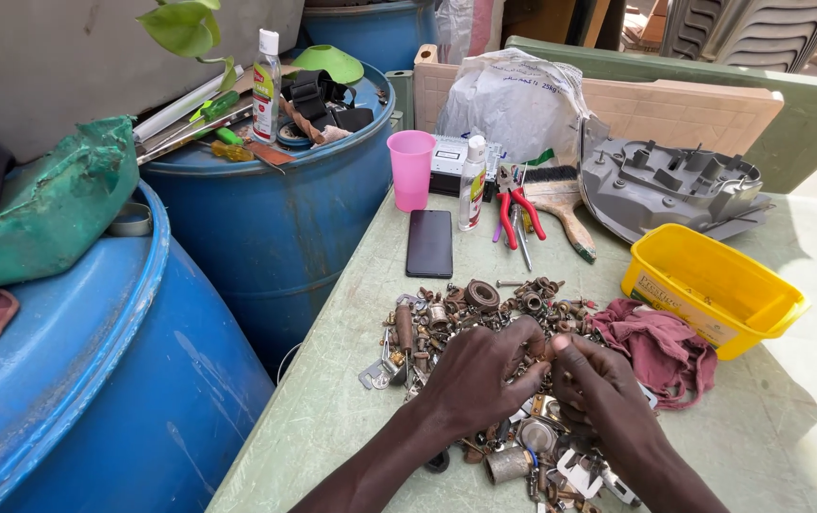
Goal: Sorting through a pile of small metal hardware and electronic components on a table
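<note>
Table [332,399]: pale green, worn; carries everything below.

Blue drums [266,228]: two, left of the table, tops cluttered with tools and bottles; not involved.

Grey plastic housing [665,180] and yellow tub [712,285]: at the far right; the tub's contents cannot be seen.

Maroon rag [660,347]: touching the right edge of the heap.

Scrap-metal heap [470,313]: rusty bolts, bushings, rings and brackets, mid-table, directly under both hands.

Left hand [480,375] and right hand [594,385]: fingertips meet over the heap, both pinched closed on one small part [546,353].

Step in hand, by judgement: sorting, or working that part free. Next move likely calls for a firm pinch and a lift clear of neighbouring pieces.

Obscured: the part's kind, hidden by fingers; heap beneath the palms; nearest pieces cut off at the bottom edge.
</note>
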